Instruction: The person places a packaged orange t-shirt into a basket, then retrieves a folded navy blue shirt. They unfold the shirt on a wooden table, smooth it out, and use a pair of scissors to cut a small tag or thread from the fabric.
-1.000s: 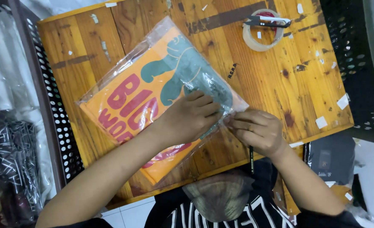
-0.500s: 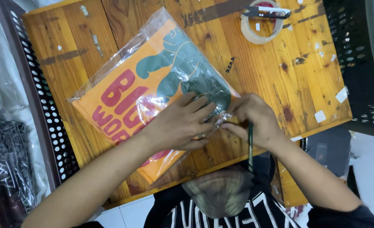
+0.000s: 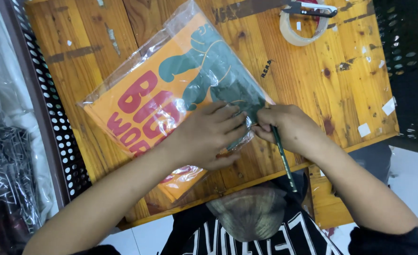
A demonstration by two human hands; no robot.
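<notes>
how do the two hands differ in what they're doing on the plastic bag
The left hand lies flat, fingers spread, pressing on the plastic bag; the right hand is curled at the bag's corner. The right hand has a dark pencil in its grip; the left holds nothing. Both touch the bag on the wooden table.

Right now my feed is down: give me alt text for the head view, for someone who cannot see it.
A person's left hand presses flat on an orange printed item sealed in a clear plastic bag on a wooden table, while the right hand, holding a dark pencil, works at the bag's corner. A roll of clear tape lies at the table's far edge.
</notes>
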